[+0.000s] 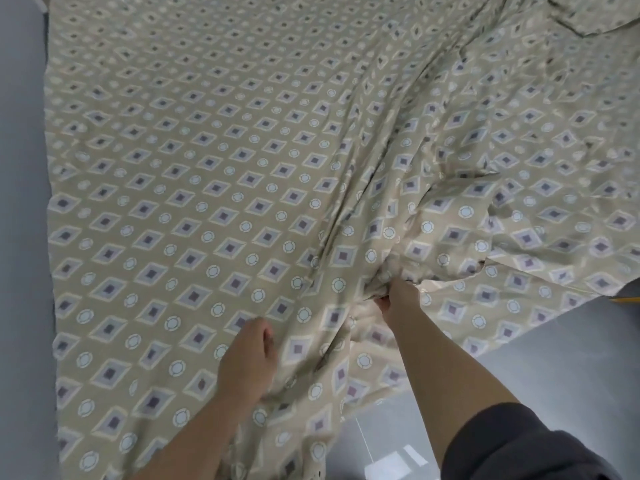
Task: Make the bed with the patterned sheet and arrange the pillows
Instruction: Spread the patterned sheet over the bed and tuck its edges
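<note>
Grey glossy floor is seen at the lower right and again as a strip along the left edge. Item one: patterned sheet, beige, printed with lilac diamonds and pale rings, spread over the bed and filling most of the view. The left part is laid flat and smooth; the right part is rumpled, with long folds running from the upper right down to a gathered bunch at lower centre. The near right edge of the cloth is hung over the floor. Item two: right hand, bare forearm, dark sleeve pushed up; its fingers are clenched round the gathered bunch of sheet, where the folds meet. Item three: left hand, placed on the sheet to the left of the right hand and well apart from it; its fingers are curled, but the blur leaves it unclear whether any cloth is pinched. Item four: a shape in the same print at the upper right corner, possibly a pillow. Item five: a small yellow object, cut off at the right edge.
</note>
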Tool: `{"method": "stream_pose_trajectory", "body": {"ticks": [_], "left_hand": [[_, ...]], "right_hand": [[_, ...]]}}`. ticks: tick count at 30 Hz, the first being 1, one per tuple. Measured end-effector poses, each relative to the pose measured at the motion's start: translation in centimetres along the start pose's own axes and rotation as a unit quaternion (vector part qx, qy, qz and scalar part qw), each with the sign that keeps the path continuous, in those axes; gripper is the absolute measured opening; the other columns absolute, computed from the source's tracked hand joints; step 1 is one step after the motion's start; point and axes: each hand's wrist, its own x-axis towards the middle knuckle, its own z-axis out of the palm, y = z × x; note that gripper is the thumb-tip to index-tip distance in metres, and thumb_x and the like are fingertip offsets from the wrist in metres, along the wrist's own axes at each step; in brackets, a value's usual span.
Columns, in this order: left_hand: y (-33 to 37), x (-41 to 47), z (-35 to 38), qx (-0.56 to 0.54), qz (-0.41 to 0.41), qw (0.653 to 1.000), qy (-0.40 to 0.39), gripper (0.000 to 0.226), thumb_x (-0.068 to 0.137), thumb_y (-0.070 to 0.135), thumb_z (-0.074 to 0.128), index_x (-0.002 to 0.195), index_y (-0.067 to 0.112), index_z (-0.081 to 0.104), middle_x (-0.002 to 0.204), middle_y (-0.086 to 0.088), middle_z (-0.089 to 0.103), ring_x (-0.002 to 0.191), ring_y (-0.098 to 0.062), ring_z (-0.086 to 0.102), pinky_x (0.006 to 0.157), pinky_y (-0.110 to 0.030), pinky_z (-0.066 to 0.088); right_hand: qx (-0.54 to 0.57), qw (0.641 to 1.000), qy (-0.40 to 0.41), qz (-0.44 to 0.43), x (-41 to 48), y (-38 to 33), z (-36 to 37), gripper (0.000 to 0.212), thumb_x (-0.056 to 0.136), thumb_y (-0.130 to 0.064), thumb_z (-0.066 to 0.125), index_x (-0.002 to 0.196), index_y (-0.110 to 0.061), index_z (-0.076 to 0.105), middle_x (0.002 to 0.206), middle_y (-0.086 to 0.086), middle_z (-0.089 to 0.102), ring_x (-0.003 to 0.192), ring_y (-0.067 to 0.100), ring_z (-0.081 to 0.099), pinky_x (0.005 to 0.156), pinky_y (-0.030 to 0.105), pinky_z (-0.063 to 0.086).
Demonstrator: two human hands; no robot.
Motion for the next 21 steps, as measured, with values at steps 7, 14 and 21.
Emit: {"method": "stream_pose_trajectory", "body": {"ticks": [7,14,21], "left_hand": [[8.7,0.6,3.3,0.035,0.245,0.964,-0.094,0.036,0.08,0.053,0.057,0.102,0.027,0.046,0.095,0.012,0.047,0.084,-0.008,0.048,0.073,-0.024,0.044],[17.3,-1.5,10.8,0.184,0.189,0.95,-0.167,0.039,0.085,0.032,0.056,0.12,0.019,0.045,0.118,-0.003,0.054,0.107,-0.026,0.055,0.084,-0.038,0.046],[24.9,-2.9,13.7,0.107,0.162,0.927,-0.32,0.015,0.087,0.016,0.048,0.095,0.012,0.06,0.103,-0.011,0.064,0.097,-0.028,0.058,0.077,-0.032,0.041]], "right_hand": [[0.049,0.999,-0.01,0.017,-0.9,-3.4,-7.6,0.02,0.09,-0.039,0.059,0.091,-0.02,0.067,0.078,0.0,0.069,0.071,0.019,0.064,0.069,0.033,0.054],[0.12,0.985,-0.118,0.03,-0.3,-7.5,-14.1,0.026,0.087,-0.009,0.065,0.113,-0.008,0.066,0.099,0.008,0.072,0.083,0.02,0.068,0.092,0.033,0.049],[0.049,0.995,-0.084,0.007,1.6,-12.3,-21.4,0.017,0.092,-0.025,0.058,0.101,-0.013,0.068,0.098,0.01,0.072,0.091,0.026,0.067,0.085,0.043,0.054]]}}
